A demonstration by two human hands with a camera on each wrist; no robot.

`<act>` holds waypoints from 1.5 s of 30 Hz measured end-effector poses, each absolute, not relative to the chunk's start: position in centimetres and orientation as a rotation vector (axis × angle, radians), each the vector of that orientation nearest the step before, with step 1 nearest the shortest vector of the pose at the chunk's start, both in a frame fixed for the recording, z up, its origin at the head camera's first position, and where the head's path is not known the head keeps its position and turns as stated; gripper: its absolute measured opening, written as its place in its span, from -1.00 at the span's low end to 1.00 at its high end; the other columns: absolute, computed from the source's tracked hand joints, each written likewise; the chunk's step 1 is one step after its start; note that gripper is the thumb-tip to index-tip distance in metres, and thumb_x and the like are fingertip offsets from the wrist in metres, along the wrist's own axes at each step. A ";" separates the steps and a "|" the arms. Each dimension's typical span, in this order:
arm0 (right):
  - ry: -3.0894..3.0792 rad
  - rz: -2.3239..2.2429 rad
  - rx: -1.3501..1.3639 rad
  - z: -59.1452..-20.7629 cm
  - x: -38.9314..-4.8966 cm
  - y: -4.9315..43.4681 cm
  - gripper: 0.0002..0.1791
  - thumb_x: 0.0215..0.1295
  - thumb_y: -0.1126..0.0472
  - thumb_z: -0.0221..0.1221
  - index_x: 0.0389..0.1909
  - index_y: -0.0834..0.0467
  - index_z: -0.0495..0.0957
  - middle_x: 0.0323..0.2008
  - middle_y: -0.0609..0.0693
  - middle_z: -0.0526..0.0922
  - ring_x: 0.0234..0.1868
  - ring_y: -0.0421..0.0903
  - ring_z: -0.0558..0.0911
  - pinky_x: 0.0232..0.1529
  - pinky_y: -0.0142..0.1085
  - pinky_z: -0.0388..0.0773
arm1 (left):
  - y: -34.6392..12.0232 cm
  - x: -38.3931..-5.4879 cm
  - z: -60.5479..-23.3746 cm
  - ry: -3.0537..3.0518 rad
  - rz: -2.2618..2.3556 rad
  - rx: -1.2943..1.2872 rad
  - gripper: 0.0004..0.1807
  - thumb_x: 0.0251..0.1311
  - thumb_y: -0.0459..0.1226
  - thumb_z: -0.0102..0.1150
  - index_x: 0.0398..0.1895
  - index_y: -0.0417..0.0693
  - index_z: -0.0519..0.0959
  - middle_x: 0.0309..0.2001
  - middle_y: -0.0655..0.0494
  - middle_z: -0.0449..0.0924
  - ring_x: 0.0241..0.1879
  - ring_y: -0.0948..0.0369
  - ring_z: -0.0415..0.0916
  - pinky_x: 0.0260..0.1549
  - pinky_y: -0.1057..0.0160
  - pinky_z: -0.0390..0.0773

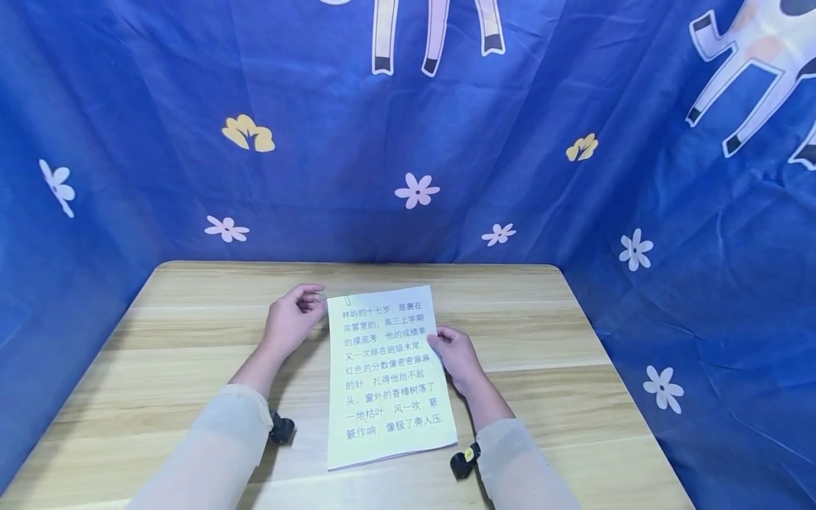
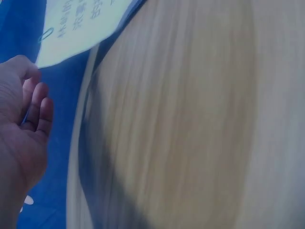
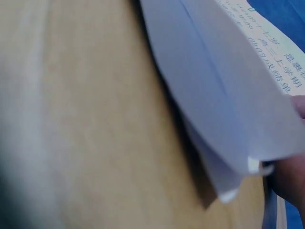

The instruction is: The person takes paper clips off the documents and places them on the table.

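A thin stack of paper [image 1: 389, 382], its top sheet printed with lines of Chinese characters, is held tilted over the wooden table. A small green paper clip [image 2: 46, 35] sits on its top edge near the left corner. My left hand [image 1: 296, 322] pinches that top left corner between thumb and forefinger, the other fingers curled below. A tiny greenish spot shows at these fingertips in the head view. My right hand [image 1: 457, 354] grips the right edge, thumb on the printed face and fingers behind. In the right wrist view the loose sheets [image 3: 214, 90] spread apart at the edge.
The wooden table [image 1: 191, 354] extends under both forearms. Blue cloth [image 1: 319, 191] with printed flowers and animals hangs behind it and at both sides. A small black camera is worn on each wrist.
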State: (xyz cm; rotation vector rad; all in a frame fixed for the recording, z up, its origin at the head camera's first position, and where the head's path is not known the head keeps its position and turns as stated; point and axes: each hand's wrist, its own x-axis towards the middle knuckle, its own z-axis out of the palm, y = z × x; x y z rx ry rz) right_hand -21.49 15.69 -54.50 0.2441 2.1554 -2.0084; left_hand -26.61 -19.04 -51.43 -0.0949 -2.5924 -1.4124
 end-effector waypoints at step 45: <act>2.202 -1.970 0.236 -54.4 -21.5 15.6 -0.70 0.58 0.17 0.24 0.17 0.21 0.70 -0.09 0.13 0.85 -0.27 -0.15 0.79 -0.22 -0.36 0.76 | -26.5 -27.7 -52.5 -3.044 -1.073 -0.104 -0.38 0.49 -0.10 0.30 0.48 -0.25 0.51 0.38 -0.47 0.53 0.35 -0.34 0.53 0.44 -0.40 0.41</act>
